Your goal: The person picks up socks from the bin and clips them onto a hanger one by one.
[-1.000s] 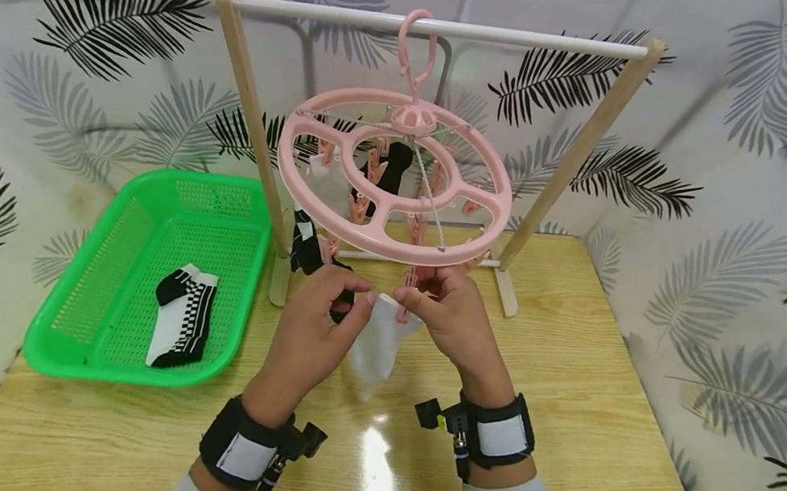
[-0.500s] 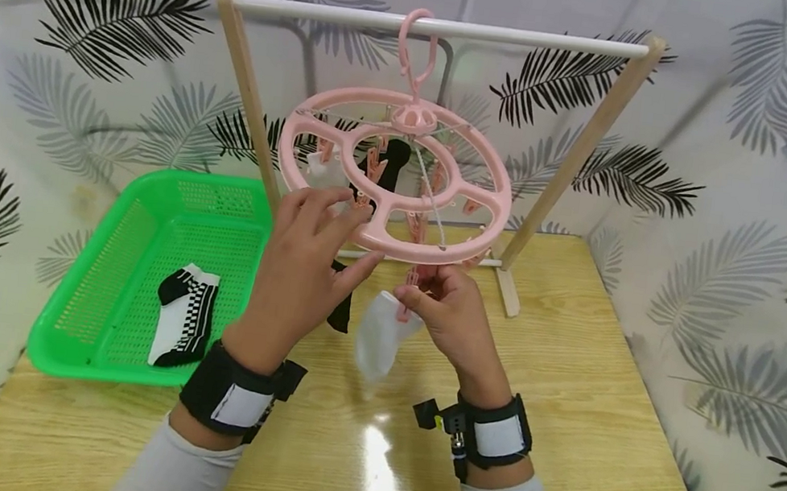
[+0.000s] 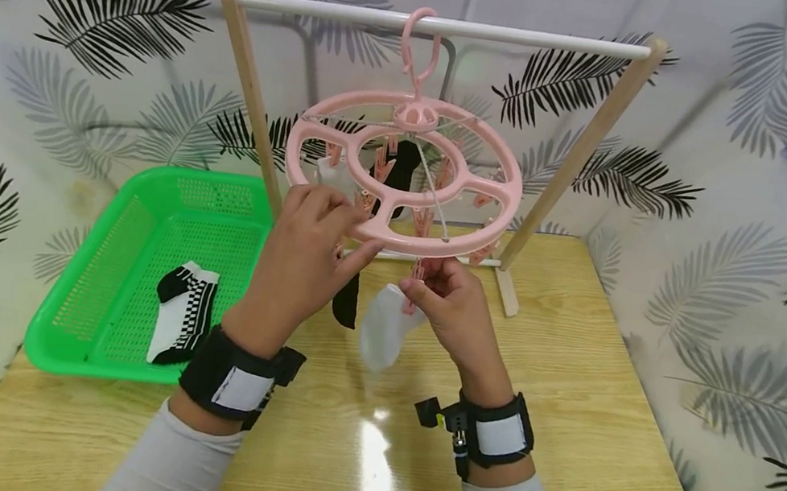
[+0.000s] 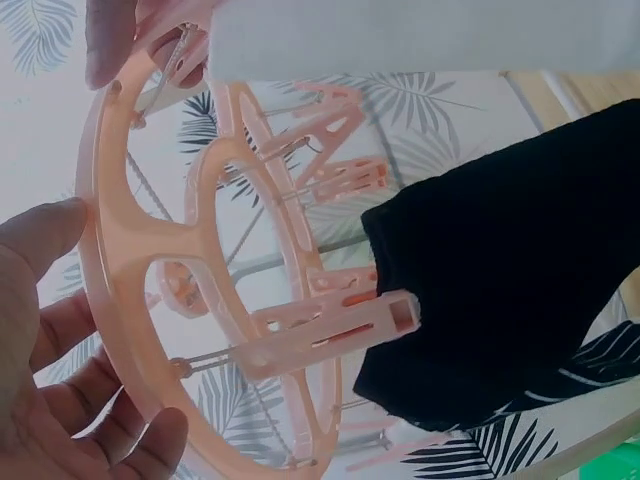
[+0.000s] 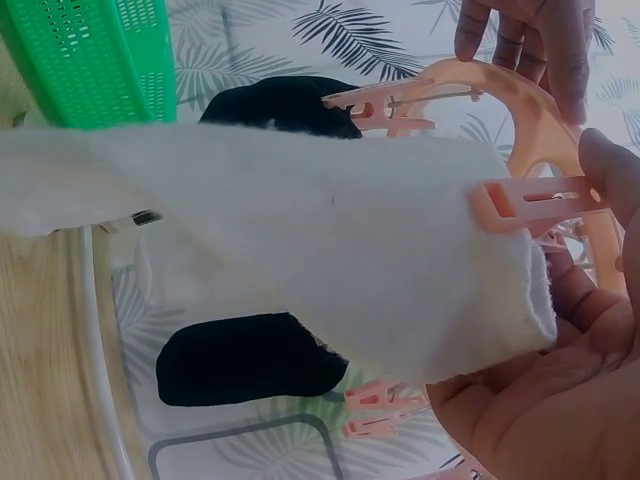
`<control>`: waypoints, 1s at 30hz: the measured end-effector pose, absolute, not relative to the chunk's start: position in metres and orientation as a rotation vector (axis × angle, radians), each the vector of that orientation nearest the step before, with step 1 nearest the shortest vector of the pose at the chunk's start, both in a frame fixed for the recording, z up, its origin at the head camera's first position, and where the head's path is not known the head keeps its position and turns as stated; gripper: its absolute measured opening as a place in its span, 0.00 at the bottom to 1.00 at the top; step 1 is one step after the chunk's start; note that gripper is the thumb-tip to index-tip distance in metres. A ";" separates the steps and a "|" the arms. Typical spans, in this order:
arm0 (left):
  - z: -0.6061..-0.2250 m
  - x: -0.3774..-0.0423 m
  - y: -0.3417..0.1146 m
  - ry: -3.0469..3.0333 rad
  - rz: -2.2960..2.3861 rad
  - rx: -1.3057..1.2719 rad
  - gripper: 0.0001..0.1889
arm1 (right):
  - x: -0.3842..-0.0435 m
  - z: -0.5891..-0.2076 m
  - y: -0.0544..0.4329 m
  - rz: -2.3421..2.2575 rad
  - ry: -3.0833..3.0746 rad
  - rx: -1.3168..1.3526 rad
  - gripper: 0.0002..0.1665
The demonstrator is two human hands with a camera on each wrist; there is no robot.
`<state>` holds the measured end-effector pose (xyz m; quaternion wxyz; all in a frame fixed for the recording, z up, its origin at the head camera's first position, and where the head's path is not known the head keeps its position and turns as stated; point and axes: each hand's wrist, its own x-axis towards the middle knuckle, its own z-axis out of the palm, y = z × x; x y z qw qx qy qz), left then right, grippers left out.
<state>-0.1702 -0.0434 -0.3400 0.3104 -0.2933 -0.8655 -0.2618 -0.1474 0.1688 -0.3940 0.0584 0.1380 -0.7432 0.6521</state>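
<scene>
A round pink clip hanger (image 3: 404, 244) hangs by its hook from a white rod. My left hand (image 3: 308, 256) holds its near-left rim, thumb below and fingers over the top. Under the near rim, my right hand (image 3: 458, 305) pinches a pink clothes peg (image 5: 540, 203) between thumb and fingers. That peg bites the cuff of a white sock (image 3: 384, 329), which dangles over the table. Another peg (image 4: 330, 335) close to my left hand carries a black sock (image 4: 500, 260). More dark and white socks hang farther back, partly hidden by the ring.
At left a green basket (image 3: 75, 315) holds a black-and-white patterned sock (image 3: 183, 315). The wooden stand's posts (image 3: 582, 150) rise on both sides of the hanger. Below lies a wood-grain table (image 3: 584, 429), with a leaf-print cloth behind.
My left hand has let go of the white sock's cuff and moved up and left to the hanger's rim. The hanger has shifted slightly right. My right hand stays at the peg.
</scene>
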 end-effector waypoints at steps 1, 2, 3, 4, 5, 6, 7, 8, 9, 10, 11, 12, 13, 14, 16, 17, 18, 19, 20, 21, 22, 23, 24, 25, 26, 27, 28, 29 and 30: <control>-0.339 -0.171 -0.043 -2.293 -0.689 -0.775 0.19 | -0.147 -0.393 0.169 1.981 -2.248 0.417 0.10; -0.339 -0.171 -0.044 -2.299 -0.684 -0.776 0.19 | -0.147 -0.393 0.169 1.982 -2.248 0.413 0.10; -0.338 -0.171 -0.044 -2.306 -0.683 -0.776 0.19 | -0.147 -0.393 0.169 1.978 -2.250 0.412 0.11; -0.338 -0.172 -0.045 -2.314 -0.681 -0.775 0.19 | -0.147 -0.393 0.169 1.965 -2.260 0.406 0.11; -0.337 -0.172 -0.045 -2.322 -0.675 -0.774 0.19 | -0.148 -0.393 0.169 1.947 -2.274 0.400 0.12; -0.337 -0.173 -0.046 -2.332 -0.670 -0.774 0.19 | -0.148 -0.393 0.169 1.930 -2.288 0.393 0.12; -0.337 -0.174 -0.046 -2.341 -0.668 -0.776 0.20 | -0.148 -0.393 0.169 1.910 -2.306 0.382 0.13; -0.336 -0.174 -0.047 -2.351 -0.667 -0.775 0.20 | -0.148 -0.393 0.169 1.891 -2.323 0.372 0.14; -0.336 -0.174 -0.047 -2.363 -0.669 -0.774 0.20 | -0.148 -0.393 0.170 1.877 -2.338 0.365 0.14; -0.335 -0.175 -0.048 -2.372 -0.672 -0.776 0.20 | -0.149 -0.393 0.170 1.865 -2.352 0.355 0.14; -0.334 -0.175 -0.048 -2.380 -0.674 -0.783 0.20 | -0.149 -0.393 0.170 1.865 -2.359 0.351 0.15; -0.334 -0.176 -0.049 -2.386 -0.681 -0.790 0.20 | -0.149 -0.393 0.170 1.872 -2.360 0.353 0.15; -0.333 -0.176 -0.049 -2.393 -0.687 -0.796 0.20 | -0.149 -0.393 0.171 1.875 -2.364 0.348 0.16; -0.332 -0.177 -0.050 -2.400 -0.688 -0.803 0.20 | -0.150 -0.394 0.171 1.872 -2.367 0.347 0.16; -0.330 -0.178 -0.051 -2.409 -0.687 -0.821 0.20 | -0.151 -0.394 0.171 1.871 -2.366 0.353 0.17; -0.329 -0.179 -0.051 -2.415 -0.681 -0.829 0.20 | -0.151 -0.394 0.171 1.869 -2.367 0.357 0.18; -0.328 -0.179 -0.052 -2.421 -0.674 -0.834 0.19 | -0.152 -0.394 0.172 1.871 -2.365 0.357 0.18; -0.327 -0.180 -0.052 -2.430 -0.665 -0.839 0.19 | -0.151 -0.394 0.172 1.865 -2.368 0.351 0.18; -0.326 -0.180 -0.053 -2.437 -0.658 -0.844 0.19 | -0.151 -0.394 0.172 1.865 -2.367 0.352 0.18; -0.325 -0.181 -0.054 -2.442 -0.652 -0.848 0.19 | -0.151 -0.394 0.173 1.873 -2.364 0.350 0.19; -0.324 -0.181 -0.054 -2.447 -0.647 -0.855 0.18 | -0.150 -0.394 0.173 1.876 -2.362 0.347 0.19; -0.324 -0.182 -0.054 -2.453 -0.642 -0.860 0.18 | -0.149 -0.394 0.173 1.878 -2.360 0.342 0.18; -0.323 -0.182 -0.055 -2.459 -0.636 -0.864 0.18 | -0.149 -0.394 0.174 1.881 -2.359 0.335 0.18; -0.323 -0.183 -0.055 -2.463 -0.633 -0.871 0.18 | -0.148 -0.395 0.174 1.875 -2.361 0.331 0.18; -0.322 -0.184 -0.056 -2.464 -0.629 -0.877 0.18 | -0.147 -0.395 0.175 1.868 -2.364 0.328 0.18; -0.322 -0.184 -0.056 -2.466 -0.624 -0.882 0.17 | -0.146 -0.395 0.176 1.862 -2.366 0.319 0.17; -0.322 -0.185 -0.056 -2.469 -0.622 -0.886 0.17 | -0.145 -0.395 0.177 1.856 -2.367 0.311 0.17; -0.322 -0.186 -0.057 -2.475 -0.622 -0.887 0.18 | -0.144 -0.395 0.179 1.850 -2.371 0.301 0.16; -0.322 -0.187 -0.057 -2.480 -0.624 -0.888 0.17 | -0.143 -0.395 0.181 1.845 -2.372 0.288 0.16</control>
